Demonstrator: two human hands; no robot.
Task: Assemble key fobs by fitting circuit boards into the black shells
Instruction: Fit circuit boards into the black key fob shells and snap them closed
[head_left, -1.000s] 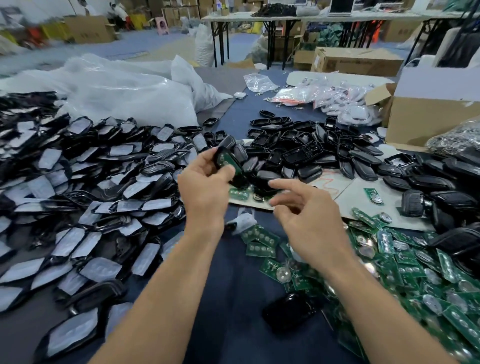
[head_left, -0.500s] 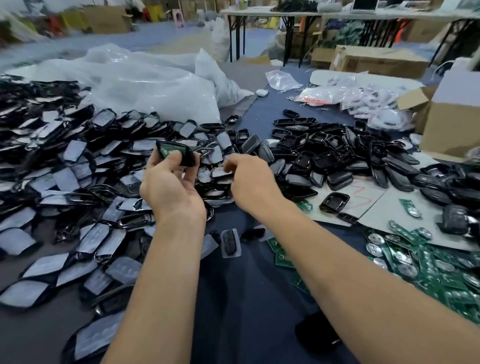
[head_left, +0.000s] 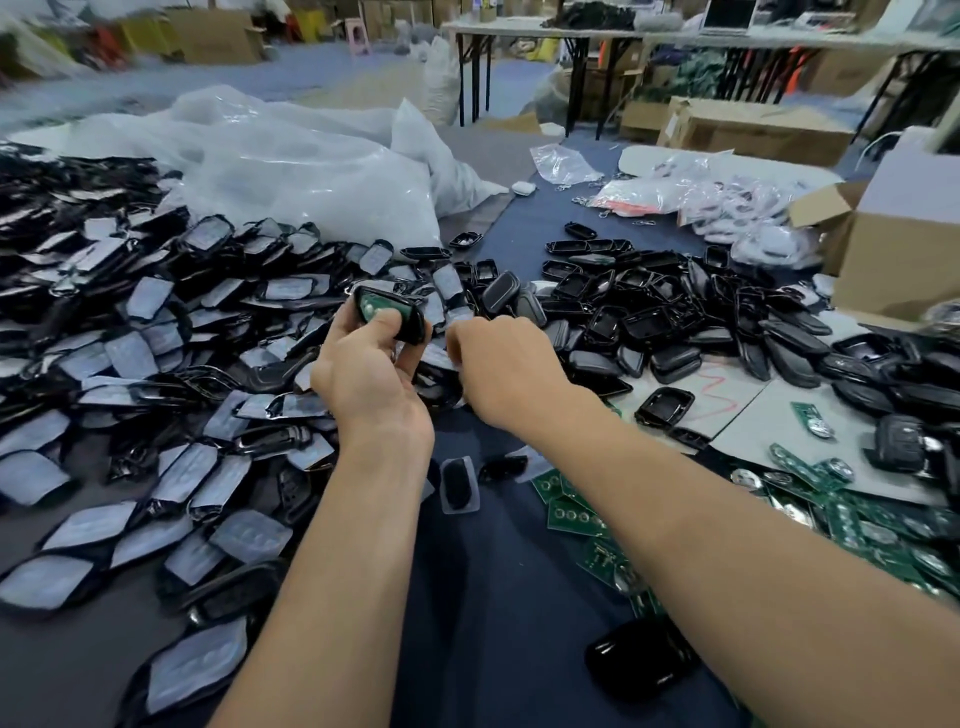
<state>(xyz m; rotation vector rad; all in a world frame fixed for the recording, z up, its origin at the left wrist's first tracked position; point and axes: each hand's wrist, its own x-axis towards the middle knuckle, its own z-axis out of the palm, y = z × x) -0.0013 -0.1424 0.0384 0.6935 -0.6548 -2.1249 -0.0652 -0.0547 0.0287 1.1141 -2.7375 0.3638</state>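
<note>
Crowding the left hand (head_left: 366, 376) gripping a shell (head_left: 413, 326) are heaped shells (head_left: 649, 322) and boards (head_left: 571, 515).

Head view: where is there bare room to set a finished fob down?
Bare dark cloth runs down the near middle, bordered by the wrapped shells left and green boards right. The pale sheet beside the empty shells has a free strip. Both heaps and the boards are crowded.

A pale grey-blue floor (head_left: 322, 67) runs blurred across the top of the frame. At upper centre and right stands a long white folding table on black metal legs (head_left: 519, 26). A large brown cardboard box (head_left: 213, 34) sits at upper left, and a long flat cardboard carton (head_left: 753, 130) lies on the floor at upper right. A small pink plastic stool (head_left: 358, 34) stands beyond. The light is even and soft.
</note>
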